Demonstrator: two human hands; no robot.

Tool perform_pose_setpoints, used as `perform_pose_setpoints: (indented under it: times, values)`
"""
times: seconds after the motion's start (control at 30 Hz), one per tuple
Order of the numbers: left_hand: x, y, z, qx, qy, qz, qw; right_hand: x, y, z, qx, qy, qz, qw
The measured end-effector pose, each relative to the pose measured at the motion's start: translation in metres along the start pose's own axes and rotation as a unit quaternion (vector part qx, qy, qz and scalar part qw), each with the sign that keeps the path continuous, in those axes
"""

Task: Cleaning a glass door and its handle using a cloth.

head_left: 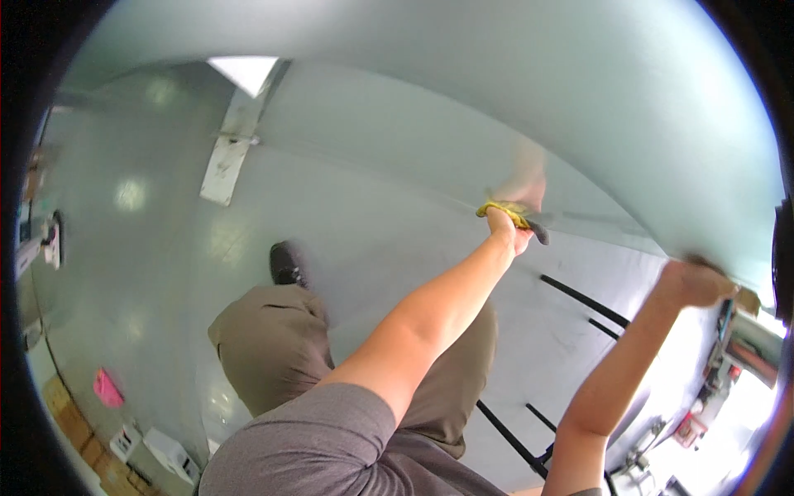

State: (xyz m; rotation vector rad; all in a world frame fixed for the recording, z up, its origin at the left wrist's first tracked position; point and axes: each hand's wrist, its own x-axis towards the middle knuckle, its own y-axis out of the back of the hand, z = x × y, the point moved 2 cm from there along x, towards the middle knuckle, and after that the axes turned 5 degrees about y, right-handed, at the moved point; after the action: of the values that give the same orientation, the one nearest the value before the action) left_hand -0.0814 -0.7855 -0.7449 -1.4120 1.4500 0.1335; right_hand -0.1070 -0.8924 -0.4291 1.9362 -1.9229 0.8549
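Note:
A glossy pale grey-green curved panel [595,99] stretches over the top and right, mirroring my arm. My left hand [513,234] presses a crumpled yellow-and-dark-grey cloth [506,211] against the panel's lower part, its fingers closed on it. Farther right, my right hand [699,283] is blurred and curled at the panel's right-hand edge. Something dark shows behind its knuckles and a tan piece [747,300] sits by its fingers; what it grips I cannot make out.
Black legs of a stand [583,299] rise beside my right arm. A white plate on a post [225,169] stands at upper left. A pink object [107,388], white boxes [171,455] and brown cartons [66,409] lie at lower left. Cluttered shelving [703,413] is at lower right.

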Motion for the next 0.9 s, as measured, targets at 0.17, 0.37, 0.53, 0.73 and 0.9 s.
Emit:
perform_pose_setpoints:
  times: [0.17,0.37,0.53,0.73,0.9]
  values:
    - [-0.062,-0.036,-0.021,0.098,-0.002,-0.093,0.991,-0.019,-0.011,-0.02,-0.033,-0.073,0.016,0.997]
    - [-0.183,-0.103,-0.04,0.162,-0.054,-0.054,0.984,0.02,0.034,0.05,-0.008,-0.029,-0.057,0.998]
    - [-0.318,-0.152,0.006,0.267,-0.148,-0.207,0.93,-0.017,0.01,-0.004,0.257,-0.099,-0.142,0.951]
    - [-0.412,-0.168,0.03,0.351,-0.453,-0.246,0.782,0.01,0.013,0.0,-0.019,0.144,-0.134,0.98]
    - [-0.402,-0.167,0.058,0.427,-0.78,-0.155,0.43,-0.007,0.009,-0.037,0.063,-0.052,-0.146,0.986]
